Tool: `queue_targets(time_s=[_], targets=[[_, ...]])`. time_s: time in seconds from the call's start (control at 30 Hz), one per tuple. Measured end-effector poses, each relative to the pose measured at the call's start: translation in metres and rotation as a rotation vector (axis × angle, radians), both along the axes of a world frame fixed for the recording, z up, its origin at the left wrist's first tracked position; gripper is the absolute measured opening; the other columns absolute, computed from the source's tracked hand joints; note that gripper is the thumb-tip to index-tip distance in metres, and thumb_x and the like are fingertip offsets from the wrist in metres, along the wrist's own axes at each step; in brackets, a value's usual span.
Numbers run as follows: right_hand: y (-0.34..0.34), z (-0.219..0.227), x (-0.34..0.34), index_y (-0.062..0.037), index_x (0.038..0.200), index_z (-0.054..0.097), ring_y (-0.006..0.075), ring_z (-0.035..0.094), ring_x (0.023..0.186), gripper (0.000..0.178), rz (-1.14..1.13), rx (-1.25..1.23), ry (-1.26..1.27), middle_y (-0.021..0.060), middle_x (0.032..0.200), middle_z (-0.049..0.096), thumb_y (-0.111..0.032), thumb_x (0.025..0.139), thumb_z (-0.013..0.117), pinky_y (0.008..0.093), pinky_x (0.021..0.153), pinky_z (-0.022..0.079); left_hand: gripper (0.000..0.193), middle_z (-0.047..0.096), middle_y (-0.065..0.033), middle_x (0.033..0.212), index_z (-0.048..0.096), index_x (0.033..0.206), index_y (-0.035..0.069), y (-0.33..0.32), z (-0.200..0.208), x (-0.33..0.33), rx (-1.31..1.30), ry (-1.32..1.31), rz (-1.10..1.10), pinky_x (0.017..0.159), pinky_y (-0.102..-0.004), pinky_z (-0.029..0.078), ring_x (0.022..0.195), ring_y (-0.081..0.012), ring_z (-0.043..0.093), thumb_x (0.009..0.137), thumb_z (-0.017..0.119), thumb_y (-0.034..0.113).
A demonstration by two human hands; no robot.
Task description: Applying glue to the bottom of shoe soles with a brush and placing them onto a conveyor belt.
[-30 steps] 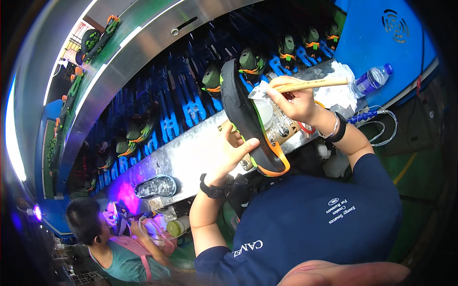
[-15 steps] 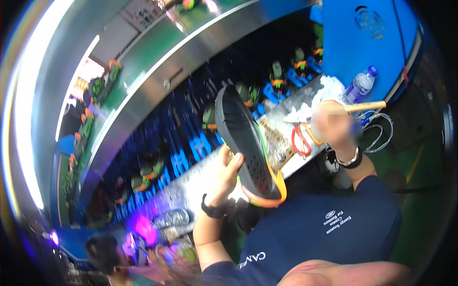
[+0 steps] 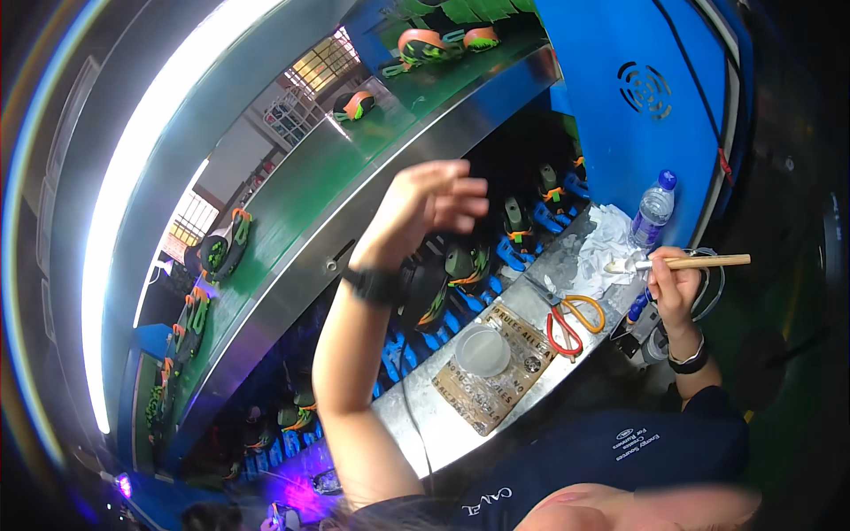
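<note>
My left hand is raised in front of the steel edge of the upper green belt, fingers apart and slightly blurred, with nothing in it. Just below its wrist a dark shoe with orange and green trim sits on the lower line. My right hand is at the bench's right end, shut on a wooden-handled brush whose bristles point left over a crumpled white cloth.
The metal bench carries a piece of cardboard, a round clear dish and orange and red scissors. A water bottle stands by the blue wall. Shoes on blue holders fill the lower line; more shoes ride the green belt.
My left hand held a black sole with an orange edge; now it is free of it and lifted toward the upper belt. My right hand has dropped to the right with the brush.
</note>
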State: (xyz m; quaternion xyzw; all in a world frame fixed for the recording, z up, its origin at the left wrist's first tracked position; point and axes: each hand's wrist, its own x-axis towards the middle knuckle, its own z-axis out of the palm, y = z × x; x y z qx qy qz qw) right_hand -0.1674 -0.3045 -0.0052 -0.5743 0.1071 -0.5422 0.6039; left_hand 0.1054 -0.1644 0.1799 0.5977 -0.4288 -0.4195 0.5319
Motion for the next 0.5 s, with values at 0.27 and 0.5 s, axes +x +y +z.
queue_targets(time_s=[0.27,0.5], targets=[[-0.012,-0.028,0.023,-0.0006,0.088,0.049,0.0023,0.035,0.043,0.010,0.002,0.074,0.025,-0.0010,0.059,0.042,-0.006,0.080,0.048,0.0144,0.039,0.026,0.022,0.058,-0.0119,0.067,0.054,0.089,-0.001,0.179,0.064,0.134,0.100,-0.664,0.960,0.041,-0.0223,0.046,0.048,-0.0140,0.056,0.077,0.053,0.017],[-0.020,-0.032,0.033,-0.0011,0.084,0.048,0.0017,0.031,0.040,0.006,-0.024,-0.021,0.048,-0.0017,0.056,0.039,-0.006,0.081,0.047,0.0145,0.036,0.023,0.059,0.053,-0.0210,0.094,0.043,0.107,-0.005,0.347,0.073,0.283,0.611,-1.154,1.643,0.069,-0.0349,0.040,0.081,-0.0271,0.052,0.071,0.055,0.041]])
